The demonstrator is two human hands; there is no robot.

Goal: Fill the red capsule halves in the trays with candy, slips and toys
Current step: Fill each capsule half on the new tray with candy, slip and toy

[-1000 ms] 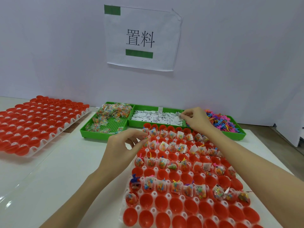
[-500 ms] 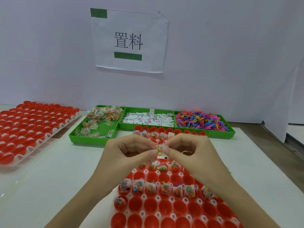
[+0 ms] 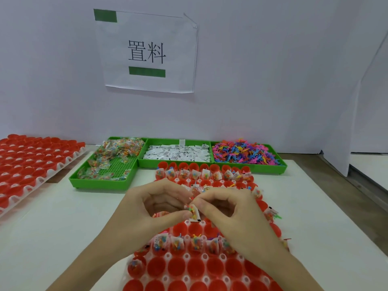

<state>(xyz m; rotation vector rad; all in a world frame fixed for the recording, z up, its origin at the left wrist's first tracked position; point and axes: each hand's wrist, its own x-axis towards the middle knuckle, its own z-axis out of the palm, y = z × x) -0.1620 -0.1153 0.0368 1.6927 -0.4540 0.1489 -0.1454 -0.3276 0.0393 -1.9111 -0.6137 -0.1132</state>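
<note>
Pinching a small candy packet with a white slip (image 3: 194, 212) between them, left hand (image 3: 147, 213) and right hand (image 3: 228, 215) meet fingertip to fingertip above the near tray of red capsule halves (image 3: 189, 267). Both hands closed on the bundle; thumbs and forefingers do the gripping, other fingers curled. Bundle sits over the middle of the tray, long axis roughly upright, tilted slightly, lower end pointing down toward the cups; whether it touches a cup can't be told.

Hands block the tray's middle rows. Far rows and one row just below the hands hold packets, slips and toys standing up in the cups; nearest rows are bare red cups, one filled cup at the left edge.

Behind the tray, three green bins side by side: candy bin (image 3: 109, 166) left, partly emptied with its gridded floor showing; slip bin (image 3: 176, 153) middle; toy bin (image 3: 245, 153) right, heaped with multicoloured plastic figures. The tray's far edge sits just beside the slip and toy bins.

Second tray of red halves (image 3: 31, 164) at far left, well apart, cups unfilled. Paper sign (image 3: 147, 51) taped to the white wall above. White table (image 3: 52, 227) underneath everything.
</note>
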